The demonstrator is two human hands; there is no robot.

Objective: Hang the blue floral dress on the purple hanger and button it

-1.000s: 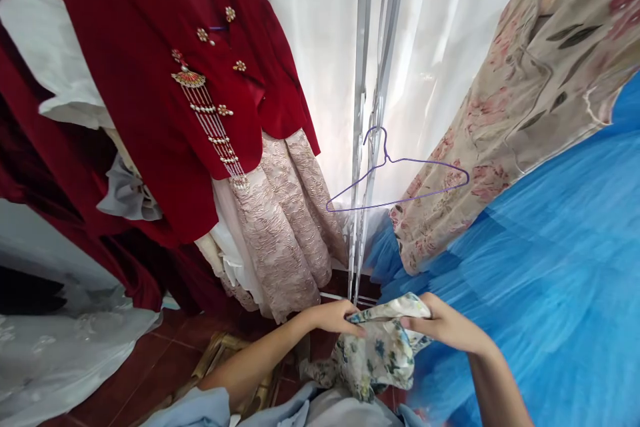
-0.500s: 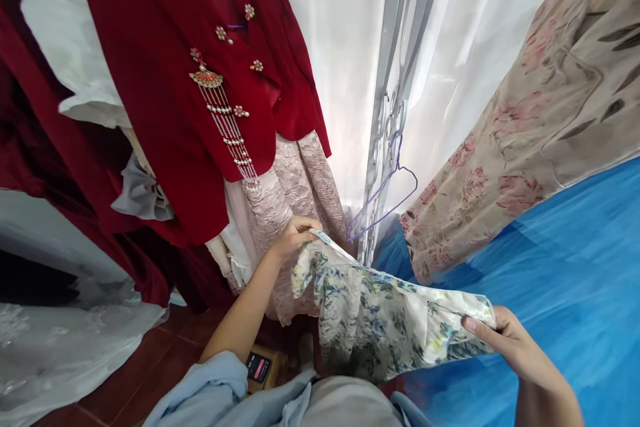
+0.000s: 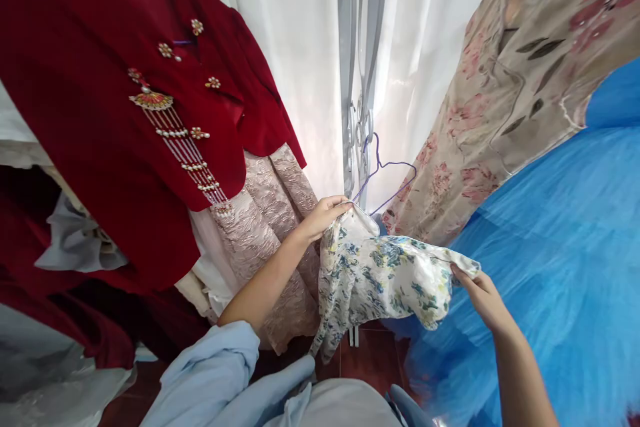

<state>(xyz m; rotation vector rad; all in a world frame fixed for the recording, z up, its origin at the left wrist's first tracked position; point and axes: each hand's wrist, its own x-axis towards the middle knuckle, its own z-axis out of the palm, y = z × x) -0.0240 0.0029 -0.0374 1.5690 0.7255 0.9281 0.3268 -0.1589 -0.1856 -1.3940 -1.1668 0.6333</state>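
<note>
A white garment with a blue, green and yellow floral print (image 3: pixel 385 273) is stretched between my two hands; what kind of garment it is I cannot make out. My left hand (image 3: pixel 327 213) pinches its upper left edge, where a bit of the plain white inside shows. At the upper right corner, my right hand (image 3: pixel 473 280) grips the cloth between thumb and fingers. Lower folds hang loose toward my body. Just behind the cloth, a purple wire hanger (image 3: pixel 395 163) hangs on a grey metal stand, its lower left part hidden.
On the left hang a dark red jacket (image 3: pixel 200 100) with beaded brooches and a pale pink brocade skirt (image 3: pixel 267 213). To the right are a beige floral dress (image 3: pixel 465 127) and a blue tulle skirt (image 3: pixel 550 247). The grey metal stand (image 3: pixel 345 27) rises before white curtains (image 3: pixel 290 33).
My hands have lifted the floral garment upward and away from my body, and its front spreads more openly. The left hand moved right. The view has shifted rightward.
</note>
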